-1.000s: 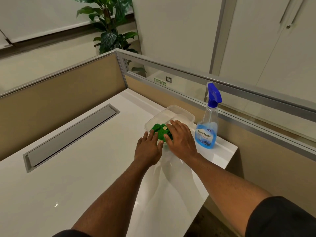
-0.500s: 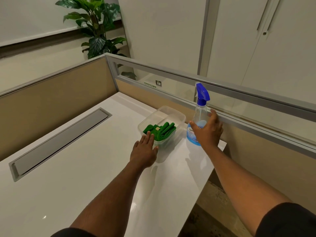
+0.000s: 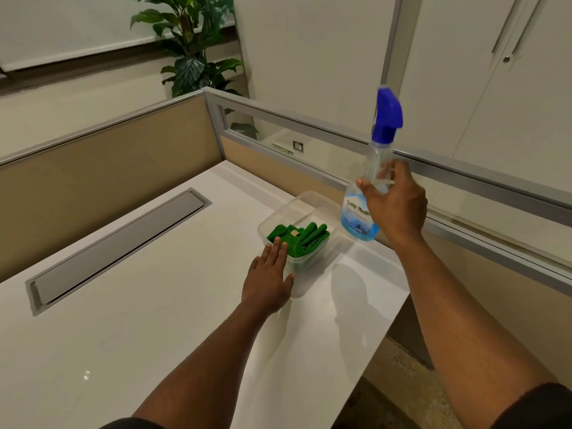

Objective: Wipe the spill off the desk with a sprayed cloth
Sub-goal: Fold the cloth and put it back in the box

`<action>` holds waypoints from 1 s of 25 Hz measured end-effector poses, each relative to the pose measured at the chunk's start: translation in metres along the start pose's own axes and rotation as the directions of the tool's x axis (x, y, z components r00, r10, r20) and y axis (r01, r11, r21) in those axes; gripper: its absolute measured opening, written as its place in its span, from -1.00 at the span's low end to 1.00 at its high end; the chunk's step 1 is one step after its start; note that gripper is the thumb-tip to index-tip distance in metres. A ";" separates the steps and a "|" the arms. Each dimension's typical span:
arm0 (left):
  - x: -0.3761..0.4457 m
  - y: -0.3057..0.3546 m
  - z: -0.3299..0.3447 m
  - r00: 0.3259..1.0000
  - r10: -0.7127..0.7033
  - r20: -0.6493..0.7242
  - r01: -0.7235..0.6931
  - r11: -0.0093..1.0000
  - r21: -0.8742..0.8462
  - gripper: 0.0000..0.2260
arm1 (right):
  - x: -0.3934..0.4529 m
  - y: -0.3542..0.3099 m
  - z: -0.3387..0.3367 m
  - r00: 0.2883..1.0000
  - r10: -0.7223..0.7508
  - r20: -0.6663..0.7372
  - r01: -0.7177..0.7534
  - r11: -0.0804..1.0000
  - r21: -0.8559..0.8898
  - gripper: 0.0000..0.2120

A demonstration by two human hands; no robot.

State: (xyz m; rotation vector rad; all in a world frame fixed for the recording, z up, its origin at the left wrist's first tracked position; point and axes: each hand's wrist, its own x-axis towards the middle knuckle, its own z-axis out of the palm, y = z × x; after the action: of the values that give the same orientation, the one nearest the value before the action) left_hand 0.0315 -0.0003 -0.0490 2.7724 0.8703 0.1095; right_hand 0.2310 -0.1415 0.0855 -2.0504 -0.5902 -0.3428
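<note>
A long grey cable hatch [image 3: 120, 246] is set flush into the white worktop [image 3: 154, 320] toward its left edge, running diagonally toward the far corner, where a potted plant [image 3: 192, 51] rises behind the beige partition [image 3: 108, 168], its pot hidden by the panel. Near the far right corner of the worktop sits a clear plastic tub [image 3: 312, 212], and the folded green cloth [image 3: 301, 239] lies inside it, bunched against the near wall; a small tan patch shows on the cloth, too small to make out. The left hand [image 3: 269, 277] lies flat on the worktop with its fingers spread and straight, holding nothing; its fingertips reach the tub's near wall and overlap the cloth in the picture, though whether they touch the fabric cannot be told. Further right, the right hand [image 3: 394, 205] is wrapped around the spray bottle [image 3: 368, 193], which is raised off the worktop above its far right corner, upright and slightly tilted. The blue trigger head is blurred, the label's print is unreadable, and the fingers hide part of the bottle's body. Blue liquid fills the lower part. No spill can be made out on the glossy surface, only reflections.
</note>
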 end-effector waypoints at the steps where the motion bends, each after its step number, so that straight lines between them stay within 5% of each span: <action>1: -0.001 0.000 0.001 1.000 -0.006 -0.008 0.006 1.000 -0.004 -0.33 | 0.008 -0.011 0.001 0.999 -0.026 -0.022 0.027 0.999 0.031 -0.56; 5: -0.001 -0.003 0.003 1.000 -0.011 -0.014 0.011 1.000 -0.012 -0.32 | 0.031 -0.036 0.036 0.998 -0.061 0.029 0.058 0.992 0.110 -0.55; 12: -0.001 -0.003 0.006 0.999 -0.033 -0.016 0.032 0.998 -0.046 -0.32 | 0.027 -0.001 0.118 0.950 0.012 0.312 -0.021 0.999 0.025 -0.58; 20: -0.002 -0.002 0.002 0.999 -0.038 0.002 0.038 0.996 -0.074 -0.32 | 0.033 0.018 0.135 0.898 0.068 0.434 -0.081 0.997 0.011 -0.42; 22: -0.007 -0.005 -0.008 0.999 -0.043 -0.002 0.043 0.996 -0.073 -0.33 | 0.027 0.010 0.125 0.924 0.095 0.371 -0.092 0.995 -0.028 -0.31; 25: -0.025 -0.017 -0.025 0.993 -0.097 -0.067 0.092 0.993 -0.072 -0.38 | -0.008 -0.015 0.111 0.993 -0.020 0.114 0.017 0.999 0.027 -0.41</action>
State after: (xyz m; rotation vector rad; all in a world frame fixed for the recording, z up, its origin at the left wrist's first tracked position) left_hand -0.0021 0.0041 -0.0285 2.6730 0.9942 0.2172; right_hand 0.2172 -0.0420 0.0348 -2.0508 -0.6802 -0.2287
